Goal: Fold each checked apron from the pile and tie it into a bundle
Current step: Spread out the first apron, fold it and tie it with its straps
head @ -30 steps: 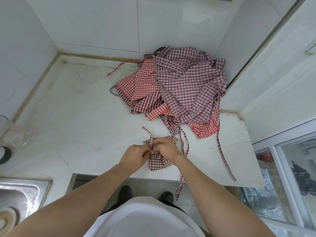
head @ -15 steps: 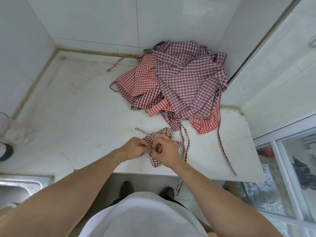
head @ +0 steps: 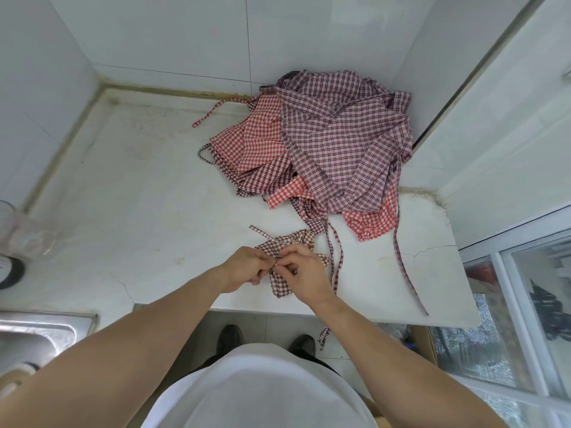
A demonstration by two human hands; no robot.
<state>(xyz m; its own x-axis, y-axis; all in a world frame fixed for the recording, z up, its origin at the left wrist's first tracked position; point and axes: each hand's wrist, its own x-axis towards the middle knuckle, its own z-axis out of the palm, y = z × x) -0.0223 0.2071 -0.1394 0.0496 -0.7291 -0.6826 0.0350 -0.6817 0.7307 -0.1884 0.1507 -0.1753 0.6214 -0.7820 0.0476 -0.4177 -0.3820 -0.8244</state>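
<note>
A small folded brown-checked apron [head: 282, 274] lies near the loose checked pile [head: 324, 149].

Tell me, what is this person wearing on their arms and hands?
Nothing: the left hand and right hand are bare, with no gloves, rings or watch visible. Both forearms are bare too, no sleeves in view. A white top covers the body.

Both hands [head: 272, 267] cover the bundle's [head: 279, 285] knot; left of them, the sink [head: 34, 332] and a clear container [head: 18, 233] are cropped by the frame edge.
</note>
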